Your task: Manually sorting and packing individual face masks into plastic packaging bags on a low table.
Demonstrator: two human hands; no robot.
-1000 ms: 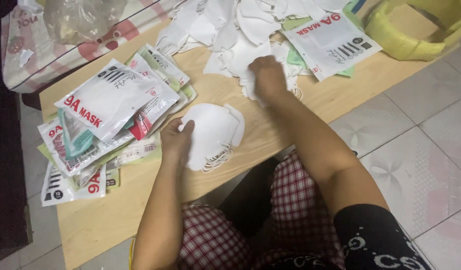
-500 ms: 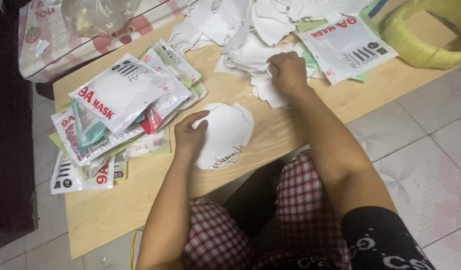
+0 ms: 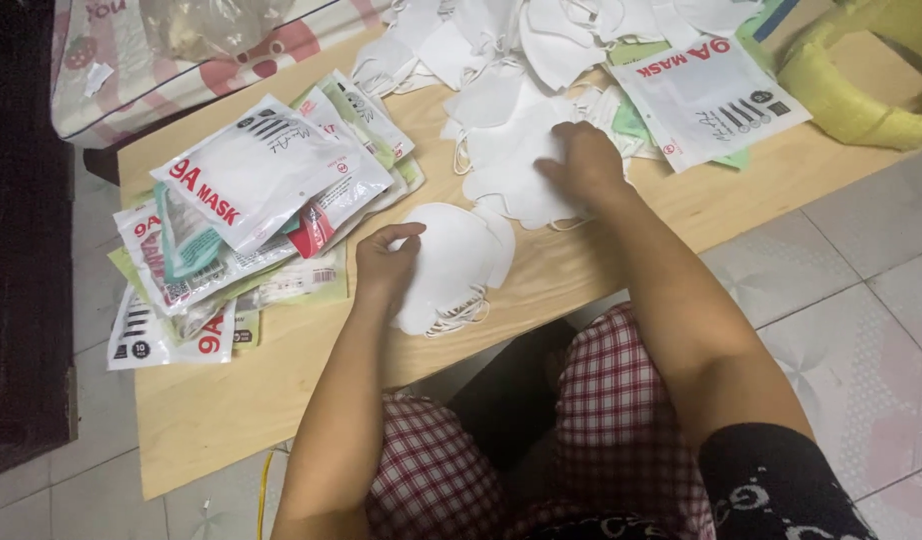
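My left hand (image 3: 386, 262) rests on the left edge of a small stack of white folded face masks (image 3: 453, 265) near the front of the low wooden table (image 3: 231, 400). My right hand (image 3: 581, 162) lies palm down on a spread of loose white masks (image 3: 511, 150) farther back, fingers on one of them. Neither hand has lifted anything off the table.
A heap of printed mask pouches (image 3: 251, 190) lies at the left of the table. Another pouch (image 3: 706, 100) sits at the back right beside a yellow plastic basket (image 3: 861, 85). A patterned bag (image 3: 181, 50) stands behind; tiled floor (image 3: 851, 280) on the right.
My right hand has slid a little across the loose masks at the back. My left hand stays on the mask stack; the view has shifted slightly.
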